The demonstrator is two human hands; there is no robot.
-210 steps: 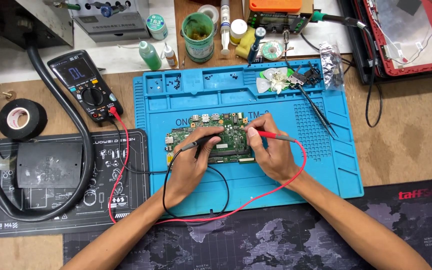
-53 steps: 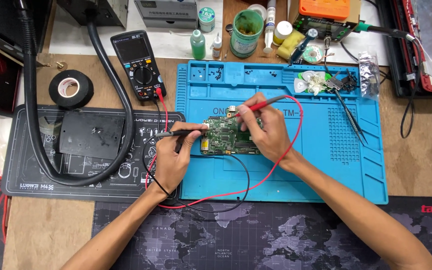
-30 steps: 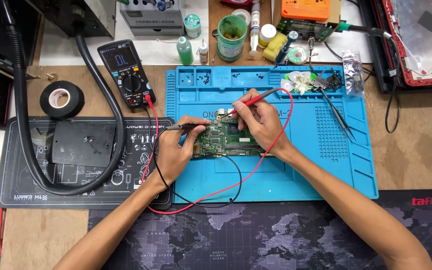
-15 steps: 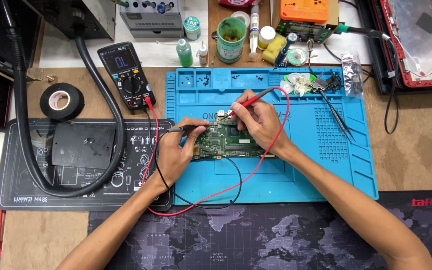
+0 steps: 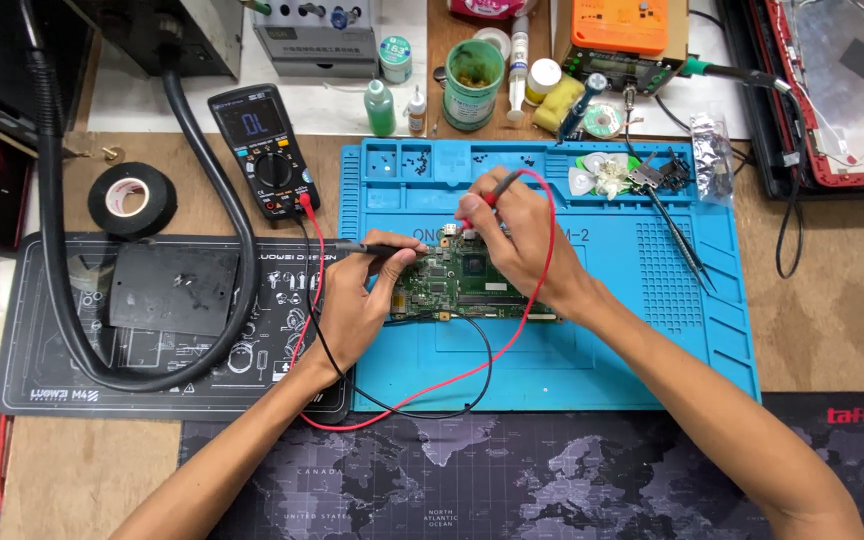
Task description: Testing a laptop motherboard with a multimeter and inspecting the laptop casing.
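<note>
Left hand (image 5: 352,305) is pinching the black probe (image 5: 364,247); right hand (image 5: 512,235) is pinching the red probe (image 5: 492,193), both grips closed, tips meeting the green circuit board (image 5: 457,285) lying on the blue mat (image 5: 602,330). The board is judged light, stiff, fragile; best held by its edges. Open mat is lying to the right.

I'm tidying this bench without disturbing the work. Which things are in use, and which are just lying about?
In use:
left hand with black probe
right hand with red probe
green circuit board
meter
blue mat

Lying about:
black tape roll
tweezers
green cup
small green bottle
orange box
</note>
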